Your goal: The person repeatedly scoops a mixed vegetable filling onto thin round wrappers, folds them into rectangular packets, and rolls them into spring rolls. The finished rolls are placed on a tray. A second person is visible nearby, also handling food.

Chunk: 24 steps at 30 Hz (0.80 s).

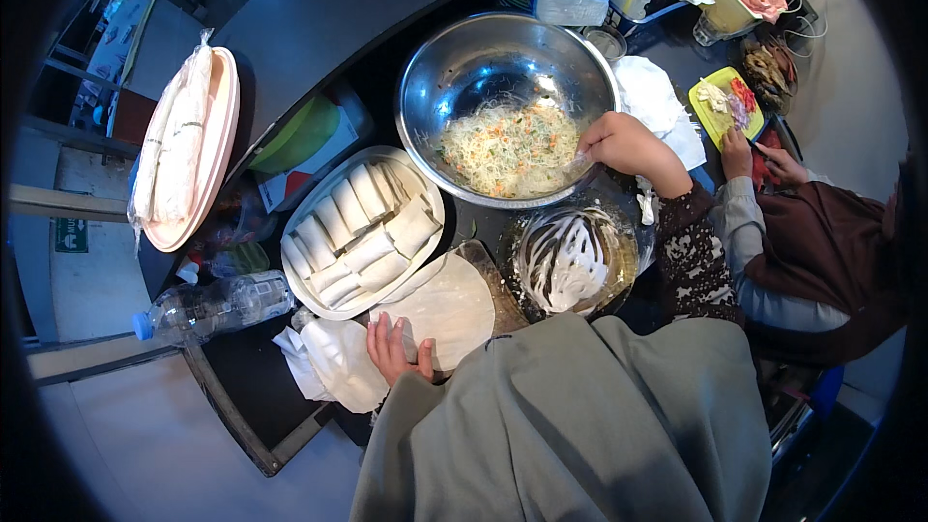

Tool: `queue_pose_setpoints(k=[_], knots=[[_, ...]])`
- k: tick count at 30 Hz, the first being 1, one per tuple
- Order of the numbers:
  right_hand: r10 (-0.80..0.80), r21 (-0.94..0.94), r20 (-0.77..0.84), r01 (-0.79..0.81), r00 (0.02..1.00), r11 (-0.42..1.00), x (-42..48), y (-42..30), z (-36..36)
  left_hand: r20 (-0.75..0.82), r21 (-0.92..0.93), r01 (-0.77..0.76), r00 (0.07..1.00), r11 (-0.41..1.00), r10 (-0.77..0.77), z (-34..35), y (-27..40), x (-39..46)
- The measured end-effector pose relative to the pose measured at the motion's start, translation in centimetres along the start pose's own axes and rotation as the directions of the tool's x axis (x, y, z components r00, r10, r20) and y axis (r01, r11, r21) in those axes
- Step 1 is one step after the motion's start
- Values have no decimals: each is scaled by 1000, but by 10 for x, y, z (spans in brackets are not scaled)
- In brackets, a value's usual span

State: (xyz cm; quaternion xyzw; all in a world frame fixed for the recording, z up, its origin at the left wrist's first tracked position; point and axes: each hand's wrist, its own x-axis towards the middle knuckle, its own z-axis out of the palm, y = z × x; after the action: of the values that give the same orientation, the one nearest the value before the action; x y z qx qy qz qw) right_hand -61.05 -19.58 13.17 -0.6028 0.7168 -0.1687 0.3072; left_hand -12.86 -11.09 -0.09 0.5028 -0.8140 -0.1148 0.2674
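My left hand (395, 349) lies with fingers apart on the near left edge of a round spring roll wrapper (453, 308), which rests on a wooden board (504, 297). My right hand (629, 148) reaches over the right rim of a large steel bowl (478, 51). Its fingertips touch the noodle and vegetable filling (515, 145), and something translucent shows by them; whether they grip it is unclear. Left of the bowl, an oval dish (292, 283) carries several rolled spring rolls (362, 254). A plate smeared with white paste (569, 261) sits below the bowl.
A plastic bottle (217, 304) lies at the left, near more wrappers (348, 362). Farther off stands an oval tray (226, 152) with plastic-wrapped rolls (177, 152). At the right, a co-worker's hands (757, 159) work beside a yellow tray (707, 119) of chopped vegetables. Tissues (573, 3) stand behind the bowl.
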Motion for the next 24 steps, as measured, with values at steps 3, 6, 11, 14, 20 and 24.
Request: queue_pose_setpoints(k=[3,6,11,14,20,24], knots=[[16,184,27,-20,1000,983,3,6,-5,-3,-7,9,1000,1000,-9,-2,0,-1],[69,319,71,-88,995,944,13,18,0,-19,-19,1,1000,1000,-1,0,-2,-2],[80,372,57,-96,995,923,27,16,-7,-73,-18,-19,997,1000,18,6,-4,-4],[116,493,39,-120,993,861,30,15,-8,-79,-27,0,997,1000,-2,4,-1,-4],[54,11,-176,-53,983,999,37,21,-3,-45,-41,32,998,999,-34,-1,7,0],[-16,-299,-148,-29,989,954,36,-1,11,-46,-20,20,999,1000,-21,-6,8,-1]])
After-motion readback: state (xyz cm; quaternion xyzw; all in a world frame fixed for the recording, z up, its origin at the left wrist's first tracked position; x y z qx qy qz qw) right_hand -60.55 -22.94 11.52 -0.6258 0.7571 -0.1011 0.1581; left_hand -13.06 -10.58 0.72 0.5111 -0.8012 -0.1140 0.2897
